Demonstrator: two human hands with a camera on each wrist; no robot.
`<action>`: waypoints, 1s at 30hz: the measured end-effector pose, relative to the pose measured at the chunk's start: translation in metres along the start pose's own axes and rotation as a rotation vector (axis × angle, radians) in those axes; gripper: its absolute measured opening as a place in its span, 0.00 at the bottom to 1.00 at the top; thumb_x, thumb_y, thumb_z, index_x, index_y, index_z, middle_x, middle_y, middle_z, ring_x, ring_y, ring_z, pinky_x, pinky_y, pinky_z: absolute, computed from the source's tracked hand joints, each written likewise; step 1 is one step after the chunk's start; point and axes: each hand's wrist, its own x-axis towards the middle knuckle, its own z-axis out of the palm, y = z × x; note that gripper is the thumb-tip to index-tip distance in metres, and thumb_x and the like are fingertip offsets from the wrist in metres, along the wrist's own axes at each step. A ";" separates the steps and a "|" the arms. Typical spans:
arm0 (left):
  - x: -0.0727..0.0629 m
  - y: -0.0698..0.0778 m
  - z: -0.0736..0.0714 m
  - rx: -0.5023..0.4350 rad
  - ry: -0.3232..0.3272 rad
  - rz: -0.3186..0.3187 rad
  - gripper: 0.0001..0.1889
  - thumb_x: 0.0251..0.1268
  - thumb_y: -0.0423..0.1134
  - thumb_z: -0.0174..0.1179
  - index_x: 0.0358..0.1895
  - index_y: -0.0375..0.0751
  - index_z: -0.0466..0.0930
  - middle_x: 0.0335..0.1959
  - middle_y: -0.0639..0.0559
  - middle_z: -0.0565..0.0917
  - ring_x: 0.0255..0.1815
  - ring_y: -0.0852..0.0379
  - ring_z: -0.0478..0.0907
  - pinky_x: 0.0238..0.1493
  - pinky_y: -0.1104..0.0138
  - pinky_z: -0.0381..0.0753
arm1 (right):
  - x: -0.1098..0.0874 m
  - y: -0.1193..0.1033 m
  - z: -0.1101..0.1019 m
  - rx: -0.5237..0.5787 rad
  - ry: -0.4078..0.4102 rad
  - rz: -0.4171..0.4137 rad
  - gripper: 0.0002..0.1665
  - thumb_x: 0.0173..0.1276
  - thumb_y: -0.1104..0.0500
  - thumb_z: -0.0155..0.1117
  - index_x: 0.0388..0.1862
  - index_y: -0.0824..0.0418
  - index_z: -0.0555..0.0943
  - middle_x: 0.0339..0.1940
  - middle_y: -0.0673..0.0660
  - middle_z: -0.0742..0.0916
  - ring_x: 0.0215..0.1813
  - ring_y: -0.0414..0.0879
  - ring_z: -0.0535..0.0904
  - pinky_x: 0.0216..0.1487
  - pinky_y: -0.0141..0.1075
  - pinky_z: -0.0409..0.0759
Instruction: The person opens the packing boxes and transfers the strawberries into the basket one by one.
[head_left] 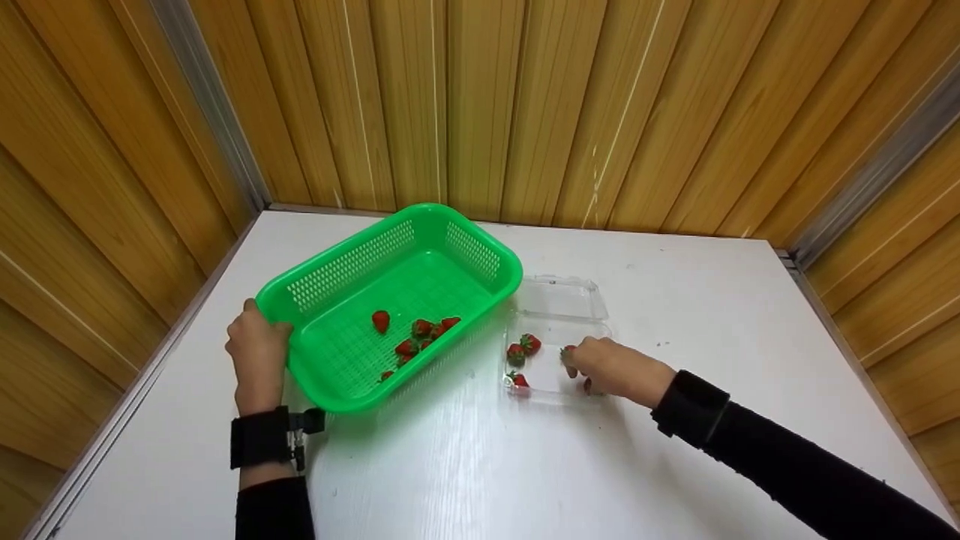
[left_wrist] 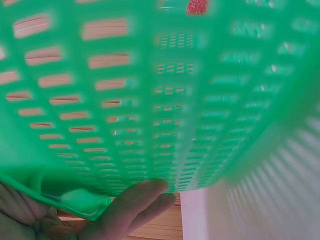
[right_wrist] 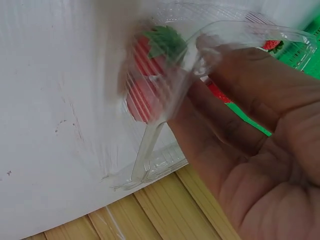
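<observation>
My left hand (head_left: 256, 349) grips the left end of a green perforated basket (head_left: 322, 274) by its rim. In the left wrist view, fingers (left_wrist: 135, 205) reach under the rim (left_wrist: 30, 192). Several strawberries (head_left: 406, 347) lie in the basket, mostly along its right side. At the clear plastic clamshell box (head_left: 551, 328), my right hand (head_left: 619, 367) has curled fingers around a strawberry (head_left: 568, 351). Other strawberries (head_left: 516, 354) sit in the box's left part, with another berry (head_left: 587, 385) below my fingers. Blurred strawberries (right_wrist: 145, 100) show through the clear wall in the right wrist view.
The box's hinged lid (head_left: 559, 297) lies open toward the back, close to the basket's right end. Both stand on a white table (head_left: 712, 322). Wood-patterned panels (head_left: 480, 105) enclose the table's back and sides.
</observation>
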 end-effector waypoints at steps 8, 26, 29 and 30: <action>0.000 0.000 0.000 -0.004 -0.004 0.001 0.32 0.64 0.27 0.55 0.69 0.14 0.59 0.57 0.16 0.74 0.55 0.23 0.75 0.54 0.34 0.74 | 0.006 0.004 0.007 0.020 0.064 0.007 0.08 0.60 0.73 0.72 0.39 0.68 0.84 0.34 0.60 0.87 0.31 0.43 0.78 0.36 0.39 0.82; 0.000 0.000 -0.001 -0.004 -0.021 -0.012 0.33 0.65 0.27 0.53 0.72 0.14 0.56 0.57 0.16 0.74 0.53 0.24 0.75 0.53 0.35 0.75 | 0.001 0.008 0.015 -0.078 0.109 -0.119 0.12 0.55 0.81 0.68 0.26 0.66 0.83 0.20 0.51 0.77 0.26 0.39 0.65 0.27 0.29 0.70; 0.001 0.000 -0.001 0.000 -0.022 -0.016 0.34 0.65 0.27 0.54 0.72 0.14 0.56 0.58 0.16 0.73 0.54 0.24 0.75 0.54 0.35 0.74 | 0.002 0.009 0.014 -0.074 0.089 -0.091 0.13 0.56 0.80 0.67 0.23 0.65 0.81 0.18 0.48 0.70 0.25 0.39 0.62 0.26 0.30 0.66; 0.001 0.000 -0.001 0.001 -0.022 -0.016 0.33 0.65 0.27 0.54 0.72 0.14 0.56 0.58 0.16 0.73 0.54 0.23 0.75 0.54 0.35 0.74 | 0.002 0.009 0.014 -0.071 0.081 -0.080 0.13 0.56 0.80 0.68 0.24 0.64 0.81 0.19 0.48 0.70 0.25 0.40 0.63 0.27 0.30 0.66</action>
